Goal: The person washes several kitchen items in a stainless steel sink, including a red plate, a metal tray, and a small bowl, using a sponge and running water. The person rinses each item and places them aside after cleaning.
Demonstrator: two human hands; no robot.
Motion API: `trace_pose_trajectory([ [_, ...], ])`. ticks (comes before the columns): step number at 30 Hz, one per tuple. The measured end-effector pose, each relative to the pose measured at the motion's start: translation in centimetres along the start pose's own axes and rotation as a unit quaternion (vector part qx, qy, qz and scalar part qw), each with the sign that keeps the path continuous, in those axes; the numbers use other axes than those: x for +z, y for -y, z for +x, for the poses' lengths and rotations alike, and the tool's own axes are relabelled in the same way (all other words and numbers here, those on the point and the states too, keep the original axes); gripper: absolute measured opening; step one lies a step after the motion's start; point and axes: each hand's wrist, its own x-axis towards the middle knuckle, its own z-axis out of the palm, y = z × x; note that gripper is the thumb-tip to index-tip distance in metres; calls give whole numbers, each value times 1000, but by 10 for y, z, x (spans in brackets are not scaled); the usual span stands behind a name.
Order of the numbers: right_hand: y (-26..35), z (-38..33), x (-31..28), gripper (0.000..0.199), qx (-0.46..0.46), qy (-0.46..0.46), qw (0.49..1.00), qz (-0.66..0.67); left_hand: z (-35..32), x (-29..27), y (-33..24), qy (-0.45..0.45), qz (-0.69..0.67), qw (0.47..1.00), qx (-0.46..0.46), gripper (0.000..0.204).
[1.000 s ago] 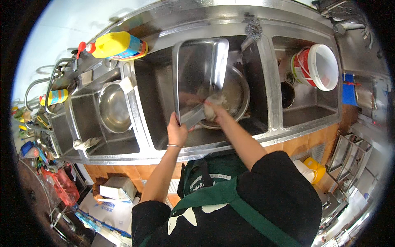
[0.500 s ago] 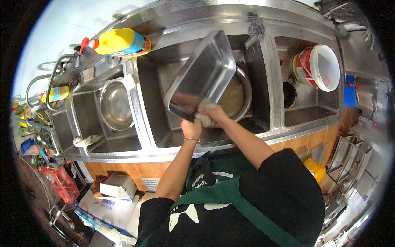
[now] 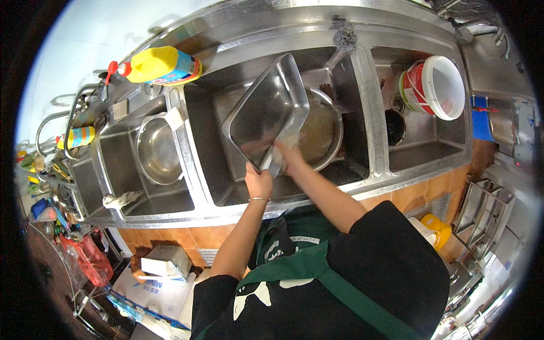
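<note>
A deep rectangular steel pan (image 3: pixel 259 116) is held tilted over the middle sink basin (image 3: pixel 205 124), its open side turned up and to the left. My left hand (image 3: pixel 259 182) is closed on the pan's near corner. My right hand (image 3: pixel 290 157), blurred by motion, presses a whitish cloth (image 3: pixel 289 140) on the outside of the pan's right wall. Partly behind them, a large round metal bowl (image 3: pixel 324 133) holding murky water rests in the same basin.
Left basin: a round steel bowl (image 3: pixel 160 152) and a pale rag (image 3: pixel 122 199). Right basin: a white-and-red bucket (image 3: pixel 416 89) on its side and a dark round thing (image 3: pixel 395 127). A yellow bottle (image 3: pixel 161 66) and a wire scourer (image 3: pixel 345 37) sit on the rim.
The rectangular pan has tipped so its inside faces up more, and sits slightly lower and to the left. My right hand has moved slightly upward along its wall with the cloth.
</note>
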Motion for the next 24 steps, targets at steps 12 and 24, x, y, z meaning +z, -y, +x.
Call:
trace_pose_trajectory([
  [12,77,75,-64,32,-74,187,850,-487,10,-125,-38,171,57,982,53,35],
  [24,40,20,-27,48,-9,98,936,-338,12,15,1,6,-79,997,-12,27],
])
